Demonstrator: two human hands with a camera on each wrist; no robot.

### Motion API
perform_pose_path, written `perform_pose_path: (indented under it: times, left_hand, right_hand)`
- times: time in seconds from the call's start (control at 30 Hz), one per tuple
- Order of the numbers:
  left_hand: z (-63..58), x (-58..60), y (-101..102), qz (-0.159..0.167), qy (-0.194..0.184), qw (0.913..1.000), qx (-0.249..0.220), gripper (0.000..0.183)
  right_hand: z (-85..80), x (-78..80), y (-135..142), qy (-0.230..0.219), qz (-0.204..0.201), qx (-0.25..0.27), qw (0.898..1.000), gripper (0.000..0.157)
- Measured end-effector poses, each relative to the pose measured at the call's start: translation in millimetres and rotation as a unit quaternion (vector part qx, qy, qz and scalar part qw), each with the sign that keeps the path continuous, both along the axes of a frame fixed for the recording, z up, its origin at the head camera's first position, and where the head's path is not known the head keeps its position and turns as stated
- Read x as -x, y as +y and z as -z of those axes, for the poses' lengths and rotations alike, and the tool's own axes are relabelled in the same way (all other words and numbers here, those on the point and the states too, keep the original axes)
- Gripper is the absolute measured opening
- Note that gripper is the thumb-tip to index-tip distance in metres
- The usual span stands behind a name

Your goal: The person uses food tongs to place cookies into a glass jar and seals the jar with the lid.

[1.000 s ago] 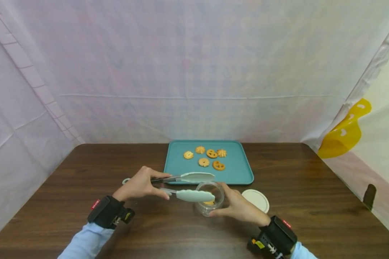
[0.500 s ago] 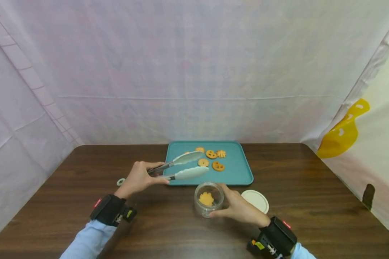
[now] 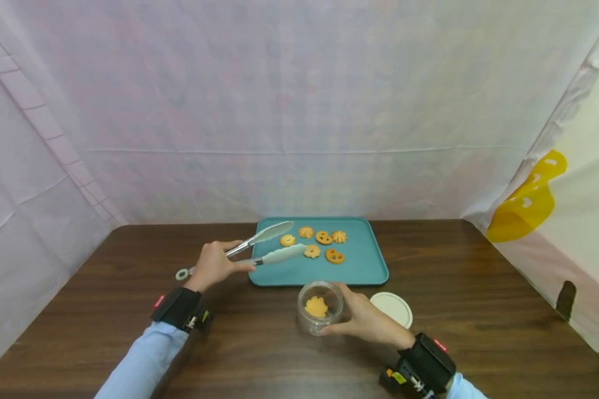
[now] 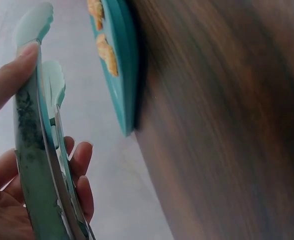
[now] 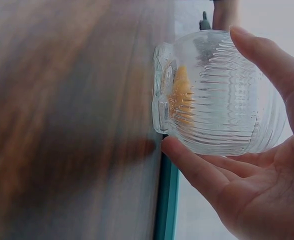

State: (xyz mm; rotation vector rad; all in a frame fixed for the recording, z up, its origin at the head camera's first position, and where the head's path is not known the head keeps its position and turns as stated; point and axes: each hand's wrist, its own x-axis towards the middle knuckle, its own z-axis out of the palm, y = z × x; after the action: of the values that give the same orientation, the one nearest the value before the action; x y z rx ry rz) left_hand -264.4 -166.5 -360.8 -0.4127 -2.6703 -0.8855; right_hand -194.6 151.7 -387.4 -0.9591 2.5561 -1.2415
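Note:
My left hand (image 3: 213,265) grips a pair of metal tongs (image 3: 283,254) with pale green tips, thumb on one arm and fingers round the other in the left wrist view. The tips stand apart over the left part of a teal tray (image 3: 359,271), nothing pinched between them. Near them lie a round cookie (image 3: 287,240) and a flower-shaped cookie (image 3: 311,251). My right hand (image 3: 366,317) holds a clear ribbed glass jar (image 5: 227,100) from its right side. The jar stands upright and uncapped on the table, with a yellow cookie (image 3: 316,306) at its bottom.
More cookies are on the tray, among them two pretzel-shaped ones, one pretzel cookie (image 3: 334,256) nearest the front. A white round lid (image 3: 392,310) lies right of the jar, partly behind my right hand. Cloth curtains (image 3: 289,111) enclose the brown wooden table (image 3: 259,360).
The tongs have moved from over the jar's mouth to the left and away, over the tray. The cookie in the jar now shows fully. My right hand and the jar stay put.

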Motion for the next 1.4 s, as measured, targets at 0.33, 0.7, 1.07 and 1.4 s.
perform_pose_path:
  times: [0.33,0.7,1.07,1.4]
  left_hand:
    - [1.5,17.4,0.9,-0.024,-0.044,0.9983,0.03,0.071]
    - [8.5,29.2,6.4,-0.032,-0.068,0.9957,0.053,0.073]
    - [13.5,38.0,10.2,-0.049,-0.061,0.9942,0.074,0.076]
    - [12.7,40.9,7.3,-0.071,-0.063,0.9929,0.072,0.071]
  right_hand:
    - [0.9,0.4,0.0,0.003,-0.002,-0.003,1.0,0.077]
    - [1.8,0.1,0.2,0.005,-0.005,0.005,1.0,0.075]
    - [2.5,-1.3,0.5,-0.02,-0.001,0.005,1.0,0.079]
    - [2.2,-2.1,0.8,-0.006,0.001,-0.002,1.0,0.079]
